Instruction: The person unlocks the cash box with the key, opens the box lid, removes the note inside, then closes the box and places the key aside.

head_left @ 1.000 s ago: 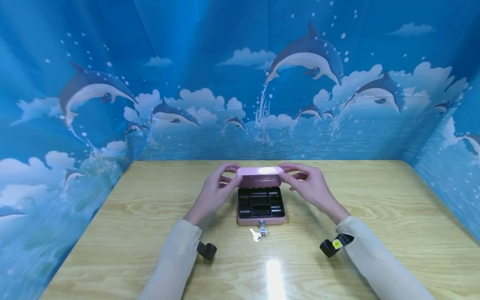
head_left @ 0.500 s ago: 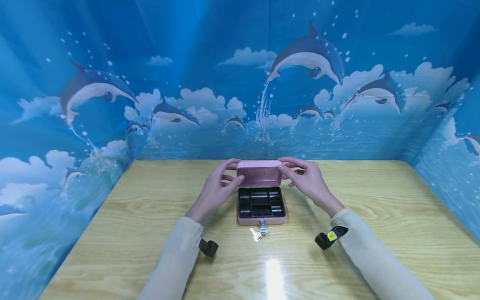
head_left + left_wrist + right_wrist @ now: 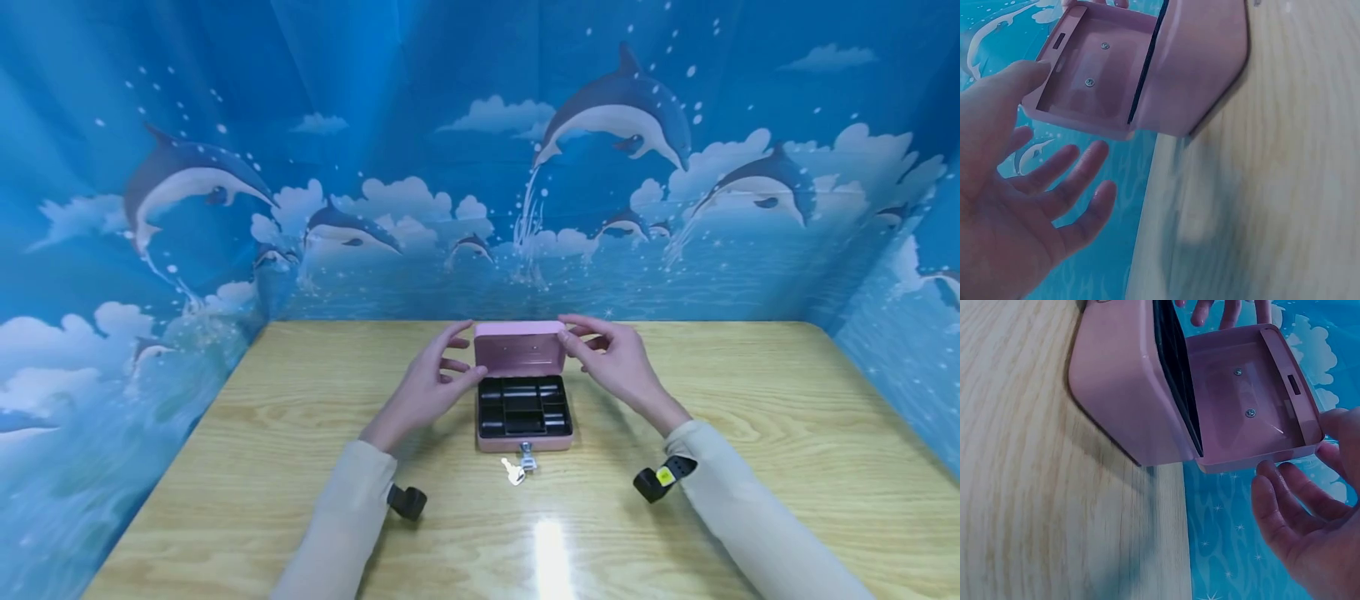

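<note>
A small pink cash box (image 3: 491, 445) stands on the table with its lid (image 3: 517, 353) raised upright, showing the inside and two screws. A black tray (image 3: 522, 422) divided into several compartments fills the base. Keys (image 3: 513, 472) hang from the lock at the front, lying on the tabletop. At the lid's upper right corner, my right hand (image 3: 621, 367) pinches the edge between thumb and index finger. My left hand (image 3: 423, 390) is beside the lid's left side, fingers spread and loosely bent. In the left wrist view its thumb (image 3: 1029, 76) overlaps the lid's rim.
The box rests on a wood-grain table (image 3: 300, 467), near its far edge. Behind it hangs a blue dolphin-printed backdrop (image 3: 420, 275), which also runs along both sides. Black wrist cameras (image 3: 407, 502) are strapped over the pale sleeves (image 3: 337, 517).
The lid has swung back from tilted forward to upright. My left hand's fingers have spread and come away from the lid's top corner, while the right hand keeps its grip.
</note>
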